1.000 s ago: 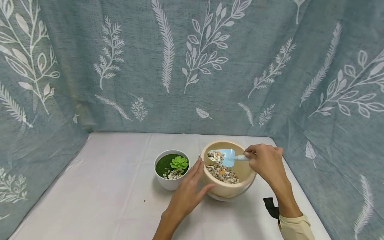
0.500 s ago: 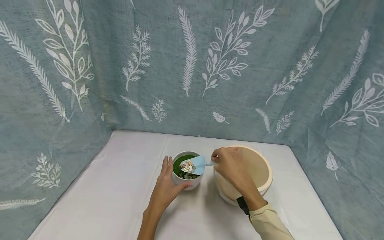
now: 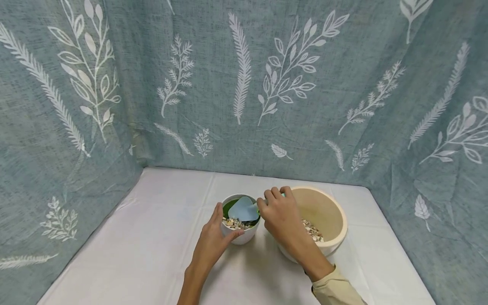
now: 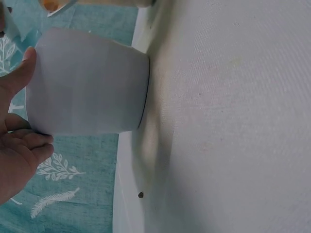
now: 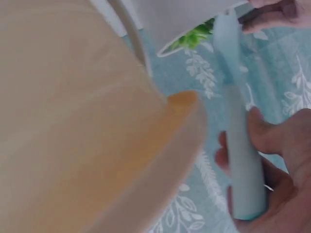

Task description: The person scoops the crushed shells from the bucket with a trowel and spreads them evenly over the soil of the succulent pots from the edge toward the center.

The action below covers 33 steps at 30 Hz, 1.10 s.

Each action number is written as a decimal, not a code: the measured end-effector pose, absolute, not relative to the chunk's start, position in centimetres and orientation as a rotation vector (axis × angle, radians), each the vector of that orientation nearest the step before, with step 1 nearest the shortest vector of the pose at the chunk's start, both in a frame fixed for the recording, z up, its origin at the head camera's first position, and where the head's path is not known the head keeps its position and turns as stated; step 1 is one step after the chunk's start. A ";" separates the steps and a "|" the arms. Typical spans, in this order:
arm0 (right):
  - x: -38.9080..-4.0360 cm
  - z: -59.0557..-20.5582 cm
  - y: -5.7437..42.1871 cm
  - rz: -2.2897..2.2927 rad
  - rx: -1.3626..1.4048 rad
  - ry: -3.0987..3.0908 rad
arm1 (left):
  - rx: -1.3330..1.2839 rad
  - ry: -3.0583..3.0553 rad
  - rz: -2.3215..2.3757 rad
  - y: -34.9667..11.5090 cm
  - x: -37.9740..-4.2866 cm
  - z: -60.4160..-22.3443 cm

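My left hand (image 3: pixel 207 243) holds the small white pot (image 3: pixel 245 238) by its near left side; in the left wrist view the thumb and fingers (image 4: pixel 36 141) sit on either side near its rim. My right hand (image 3: pixel 281 218) grips the handle of a light blue hand trowel (image 3: pixel 242 209). Its blade is tipped over inside the white pot, the back facing up. Pebbles (image 3: pixel 235 224) lie in the pot beneath the blade's near edge. The green succulent (image 5: pixel 194 36) shows in the right wrist view but is mostly hidden in the head view.
A larger cream pot (image 3: pixel 321 202) stands just right of the white pot, partly behind my right forearm, with pebbles (image 3: pixel 313 231) in it. The white-covered table (image 3: pixel 152 228) backs onto a teal leaf-patterned curtain (image 3: pixel 213 84). A small dark speck (image 4: pixel 141 195) lies on the cloth.
My left hand has gone from the cream pot to the white pot. The right hand has carried the trowel of pebbles left over the white pot and turned it over, dropping pebbles in.
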State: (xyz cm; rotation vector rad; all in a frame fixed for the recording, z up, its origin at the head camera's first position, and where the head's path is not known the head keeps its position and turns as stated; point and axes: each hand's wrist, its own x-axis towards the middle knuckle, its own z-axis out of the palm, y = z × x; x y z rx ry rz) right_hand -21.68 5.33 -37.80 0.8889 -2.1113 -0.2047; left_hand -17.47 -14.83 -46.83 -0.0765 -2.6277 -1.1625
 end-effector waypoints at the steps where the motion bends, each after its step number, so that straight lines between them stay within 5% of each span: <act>1: -21.7 -37.9 5.4 -0.210 0.903 -2.083 | -0.075 -2.631 -1.154 -14.8 -17.5 -46.9; 13: -21.9 -38.1 7.0 0.032 0.813 -2.026 | -0.088 -2.609 -1.150 -14.8 -17.5 -46.8; 21: -21.5 -36.2 14.0 0.289 0.600 -2.169 | -0.055 -2.676 -1.175 -14.1 -17.4 -45.9; 27: -21.9 -34.3 20.0 0.087 0.542 -2.371 | -0.286 -2.547 -1.112 -10.9 -17.3 -44.7; 33: -23.7 -36.0 19.9 -0.303 0.607 -2.488 | -0.533 -2.588 -1.048 -6.2 -17.8 -43.6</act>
